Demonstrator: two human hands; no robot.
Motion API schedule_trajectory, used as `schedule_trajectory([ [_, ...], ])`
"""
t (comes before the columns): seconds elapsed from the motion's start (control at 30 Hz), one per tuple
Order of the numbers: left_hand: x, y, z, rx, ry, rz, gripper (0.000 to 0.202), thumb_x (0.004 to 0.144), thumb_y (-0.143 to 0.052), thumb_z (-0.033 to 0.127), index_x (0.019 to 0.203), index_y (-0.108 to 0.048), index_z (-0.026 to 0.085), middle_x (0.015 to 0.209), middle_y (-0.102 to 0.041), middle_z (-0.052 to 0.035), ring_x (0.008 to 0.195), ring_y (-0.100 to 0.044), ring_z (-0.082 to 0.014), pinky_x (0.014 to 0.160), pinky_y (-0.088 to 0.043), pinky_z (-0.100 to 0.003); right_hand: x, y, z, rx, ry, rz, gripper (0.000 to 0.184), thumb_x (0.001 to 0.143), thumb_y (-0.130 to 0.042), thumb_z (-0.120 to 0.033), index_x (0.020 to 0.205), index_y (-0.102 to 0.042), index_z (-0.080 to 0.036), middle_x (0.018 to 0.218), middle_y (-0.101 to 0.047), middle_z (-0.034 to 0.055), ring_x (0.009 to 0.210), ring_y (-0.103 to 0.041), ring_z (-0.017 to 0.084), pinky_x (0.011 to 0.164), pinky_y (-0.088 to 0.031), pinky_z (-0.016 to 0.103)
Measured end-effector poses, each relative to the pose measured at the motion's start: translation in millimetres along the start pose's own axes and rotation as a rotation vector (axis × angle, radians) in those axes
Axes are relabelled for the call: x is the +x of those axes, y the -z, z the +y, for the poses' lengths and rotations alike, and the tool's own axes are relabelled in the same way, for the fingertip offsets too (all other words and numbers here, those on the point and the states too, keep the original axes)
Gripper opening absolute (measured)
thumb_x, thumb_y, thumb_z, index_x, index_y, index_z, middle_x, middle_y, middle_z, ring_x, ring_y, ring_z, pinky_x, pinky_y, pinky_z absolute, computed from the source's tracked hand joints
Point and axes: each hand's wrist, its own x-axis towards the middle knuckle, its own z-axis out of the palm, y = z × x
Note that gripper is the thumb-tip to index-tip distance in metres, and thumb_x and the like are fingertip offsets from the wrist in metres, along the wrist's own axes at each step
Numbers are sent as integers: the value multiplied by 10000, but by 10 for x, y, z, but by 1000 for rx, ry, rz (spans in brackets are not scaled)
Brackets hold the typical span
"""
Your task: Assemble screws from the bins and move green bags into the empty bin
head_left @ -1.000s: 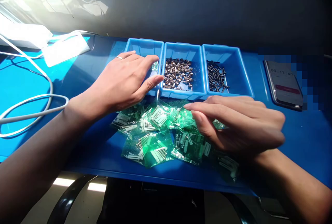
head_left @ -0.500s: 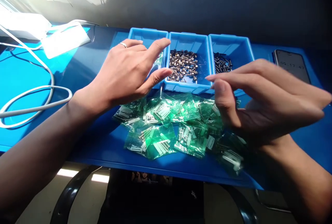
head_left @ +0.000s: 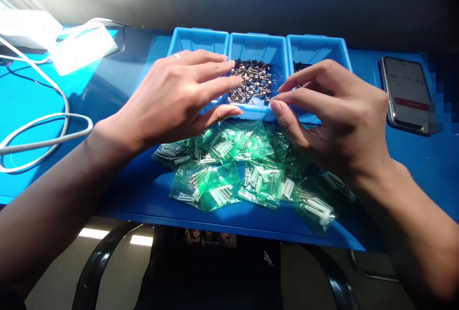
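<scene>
My left hand (head_left: 190,85) is open, palm down, with its fingers spread over the left blue bin (head_left: 201,36) and the near edge of the middle blue bin (head_left: 258,42). Small shiny screws (head_left: 253,80) lie heaped in that middle bin, just past my left fingertips. Thumb and index finger of my right hand (head_left: 333,114) pinch together at the middle bin's front right corner; whatever is between them, if anything, is too small to make out. Below both hands, green-tinted clear packets (head_left: 218,190) of white strips and metal screws are spread on the table.
Dark screws (head_left: 299,67) show partly in the right blue bin (head_left: 319,44), behind my right hand. A phone (head_left: 407,92) with a timer lies at the right. White cables (head_left: 68,109) and a white box (head_left: 28,30) occupy the left. The blue table's front edge (head_left: 215,226) runs below the packets.
My right hand has moved left and turned, bringing its pinched fingertips to the middle bin's front corner and uncovering the phone. My left fingers have spread and reach slightly farther right.
</scene>
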Motion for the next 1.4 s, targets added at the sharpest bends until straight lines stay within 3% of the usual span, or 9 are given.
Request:
schedule_trajectory([
  [0.27, -32, -20, -25, 31, -150, 58, 381, 958, -482, 324, 1322, -491, 214, 1378, -544, -61, 1315, -511, -228, 1067, -532, -429, -4, -5, 12, -35, 22, 3, 178, 864, -595, -285, 818, -682, -137, 984, -668, 86, 768, -599, 166, 592, -424, 304],
  [0.37, -38, -1, -30, 33, -148, 59, 400, 959, -481, 341, 1341, -469, 225, 1388, -537, -61, 1329, -501, -216, 1083, -523, -430, -1, 17, -19, -70, 64, 70, 191, 825, -633, -257, 976, -699, -161, 1028, -664, 95, 888, -579, 225, 684, -461, 363],
  [0.47, -44, -8, -33, 30, -147, 46, 438, 945, -505, 386, 1350, -458, 226, 1405, -520, -64, 1343, -486, -223, 1093, -512, -444, 9, 56, -105, 51, 228, 113, 306, 786, -675, -226, 1082, -689, -153, 1042, -661, 118, 921, -547, 247, 730, -477, 413],
  [0.63, -38, -57, -7, 48, -105, 53, 422, 947, -482, 425, 1315, -496, 219, 1405, -522, -56, 1341, -489, -228, 1078, -516, -447, -17, 6, -270, 203, 415, -125, 326, 885, -599, -302, 1194, -624, -202, 1178, -643, 78, 968, -576, 217, 784, -555, 415],
  [0.73, -26, -76, 55, 63, -55, 95, 411, 950, -466, 420, 1300, -508, 211, 1364, -561, -57, 1297, -532, -251, 1012, -551, -461, -64, -72, -295, 219, 417, -227, 395, 923, -552, -308, 1307, -539, -219, 1293, -575, 82, 1140, -537, 247, 911, -539, 467],
  [0.83, -17, -77, 134, 62, -13, 152, 354, 959, -448, 354, 1270, -525, 205, 1300, -607, -34, 1235, -574, -233, 968, -569, -426, -93, -108, -279, 226, 413, -228, 363, 918, -561, -258, 1278, -562, -206, 1249, -605, 62, 1168, -532, 238, 955, -528, 450],
  [1.2, -22, -18, 227, 86, -84, 386, 317, 854, -551, 246, 1162, -610, 193, 1031, -677, -23, 952, -636, -204, 775, -563, -370, -83, -33, -275, 288, 363, -132, 203, 914, -559, -183, 1093, -655, -197, 1115, -691, -3, 1085, -597, 207, 871, -549, 395],
  [1.33, -25, 14, 224, 96, -112, 420, 346, 808, -595, 271, 1143, -626, 196, 972, -683, -45, 885, -640, -211, 712, -532, -348, -86, -43, -276, 302, 370, -209, 218, 918, -540, -191, 1100, -657, -217, 1147, -682, -1, 1092, -589, 208, 884, -545, 404],
  [1.4, -44, 42, 200, 79, -117, 416, 364, 795, -602, 279, 1148, -626, 197, 983, -681, -50, 883, -641, -217, 718, -525, -360, -86, -31, -290, 317, 342, -162, 218, 901, -565, -195, 1091, -669, -222, 1118, -693, -2, 1067, -597, 207, 869, -549, 406],
])
